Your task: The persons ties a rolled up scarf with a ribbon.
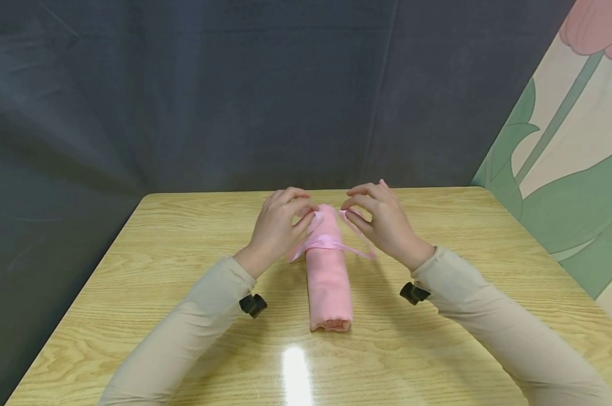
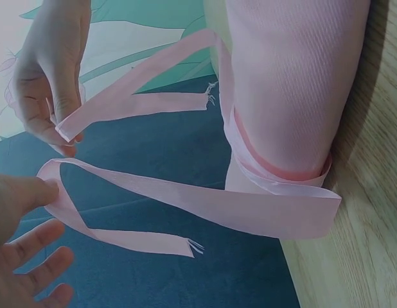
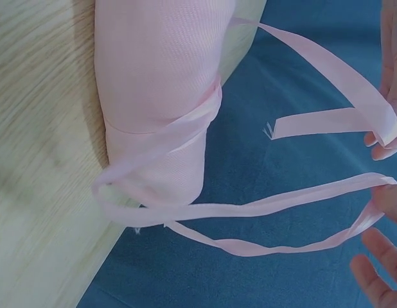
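A rolled pink cloth (image 1: 329, 287) lies lengthwise on the table, its spiral end toward me. Around its upper half runs a pink ribbon (image 1: 325, 242), whose two tails rise to my hands. My left hand (image 1: 280, 223) pinches one tail between thumb and index finger, left of the roll. Opposite it, my right hand (image 1: 382, 217) pinches the other tail in the same way. Each tail is folded into a loop where it is held, as the left wrist view shows; the ribbon's free end (image 2: 179, 246) is frayed there. Neither hand touches the cloth.
The wooden table (image 1: 184, 293) reaches back to a dark curtain (image 1: 265, 101). On the right is a wall panel (image 1: 580, 169) painted with a pink tulip and green leaves. A small black camera (image 1: 253, 305) sits on the left wrist, another camera (image 1: 415, 293) on the right.
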A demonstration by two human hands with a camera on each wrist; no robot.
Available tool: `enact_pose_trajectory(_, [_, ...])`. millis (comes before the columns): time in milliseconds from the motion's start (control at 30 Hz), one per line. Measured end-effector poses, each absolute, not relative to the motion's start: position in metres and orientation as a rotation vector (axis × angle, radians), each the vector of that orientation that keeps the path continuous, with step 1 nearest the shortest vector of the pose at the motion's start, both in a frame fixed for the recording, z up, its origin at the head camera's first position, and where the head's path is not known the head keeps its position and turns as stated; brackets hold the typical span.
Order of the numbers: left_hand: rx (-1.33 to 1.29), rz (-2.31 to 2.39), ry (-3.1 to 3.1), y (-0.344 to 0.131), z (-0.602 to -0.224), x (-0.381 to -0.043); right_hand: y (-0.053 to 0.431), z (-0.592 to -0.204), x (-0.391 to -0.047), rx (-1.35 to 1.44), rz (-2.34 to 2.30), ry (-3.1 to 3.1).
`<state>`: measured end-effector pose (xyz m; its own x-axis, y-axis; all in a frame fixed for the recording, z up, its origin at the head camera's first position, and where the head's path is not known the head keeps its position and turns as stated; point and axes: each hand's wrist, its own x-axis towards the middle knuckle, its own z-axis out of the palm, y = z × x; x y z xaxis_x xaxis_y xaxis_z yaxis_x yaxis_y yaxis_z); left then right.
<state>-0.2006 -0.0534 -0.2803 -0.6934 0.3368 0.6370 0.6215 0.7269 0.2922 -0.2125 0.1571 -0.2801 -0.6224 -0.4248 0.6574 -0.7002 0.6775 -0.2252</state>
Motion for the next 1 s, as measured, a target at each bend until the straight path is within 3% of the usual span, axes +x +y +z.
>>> enact_pose_trajectory(1000, [-0.696, -0.703, -2.345, -0.0475, -0.2806, -0.2005, 0.1557, -0.2822, -0.2135, 0.887, 0.632, -2.263])
